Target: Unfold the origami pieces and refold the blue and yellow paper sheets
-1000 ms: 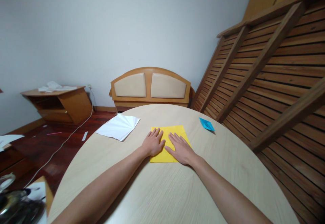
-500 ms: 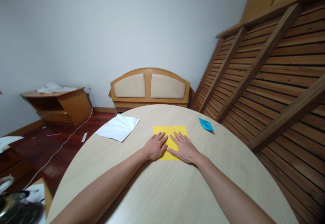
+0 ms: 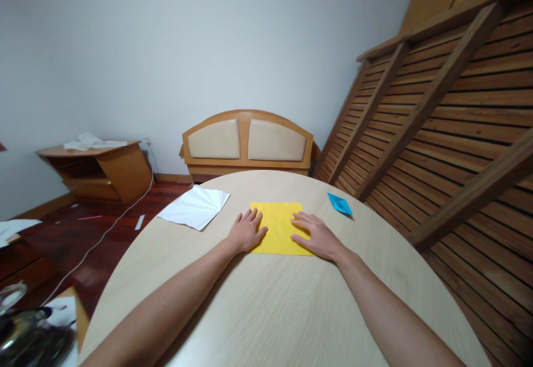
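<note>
A square sheet of yellow paper (image 3: pixel 278 228) lies flat on the round wooden table (image 3: pixel 258 306) in front of me. My left hand (image 3: pixel 245 231) rests palm down over its left edge, fingers spread. Over the right edge lies my right hand (image 3: pixel 318 235), its fingers stretched out towards the middle of the sheet. Neither hand grips anything. The sheet's side edges are partly hidden under my hands.
A creased white sheet of paper (image 3: pixel 195 207) lies at the table's back left. A folded blue paper piece (image 3: pixel 340 204) sits at the back right. Beyond the table stand a headboard (image 3: pixel 249 162) and, on the right, a leaning slatted wooden frame (image 3: pixel 425 97).
My hands have slid apart across the yellow paper, from near its middle out to its left and right edges. The sheet has shifted slightly away from me.
</note>
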Tool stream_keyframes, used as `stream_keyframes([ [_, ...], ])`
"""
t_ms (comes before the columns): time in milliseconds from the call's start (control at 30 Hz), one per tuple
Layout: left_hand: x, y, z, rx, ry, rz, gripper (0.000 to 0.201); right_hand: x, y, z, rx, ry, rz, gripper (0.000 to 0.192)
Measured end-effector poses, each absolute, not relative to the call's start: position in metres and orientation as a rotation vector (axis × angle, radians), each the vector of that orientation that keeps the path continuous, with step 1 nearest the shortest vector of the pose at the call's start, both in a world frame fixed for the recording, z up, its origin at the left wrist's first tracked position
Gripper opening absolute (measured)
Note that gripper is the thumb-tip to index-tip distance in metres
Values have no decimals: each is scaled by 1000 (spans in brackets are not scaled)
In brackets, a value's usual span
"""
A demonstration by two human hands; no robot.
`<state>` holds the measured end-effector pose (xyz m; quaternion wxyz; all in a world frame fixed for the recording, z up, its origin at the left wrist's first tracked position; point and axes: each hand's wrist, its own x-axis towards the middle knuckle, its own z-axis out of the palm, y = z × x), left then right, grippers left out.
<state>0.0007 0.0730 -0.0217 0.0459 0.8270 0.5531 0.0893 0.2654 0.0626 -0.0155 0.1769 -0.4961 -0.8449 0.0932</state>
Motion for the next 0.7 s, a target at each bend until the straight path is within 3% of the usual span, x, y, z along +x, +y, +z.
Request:
stream_keyframes([
  [267, -4, 74, -20, 2624, 1585, 544, 45, 259, 58, -14, -1304, -2550, 422, 84],
  [433, -2, 68, -16, 2757, 1113, 563, 47, 265, 63, -19, -1352, -2519, 422, 86],
  [567, -2, 66, -17, 2753, 1082, 505, 58, 267, 63, -20, -1356, -2518, 392, 85],
  [700, -2, 68, -19, 2713, 1106, 504, 53, 266, 61, -19, -1329, -2524, 374, 83],
])
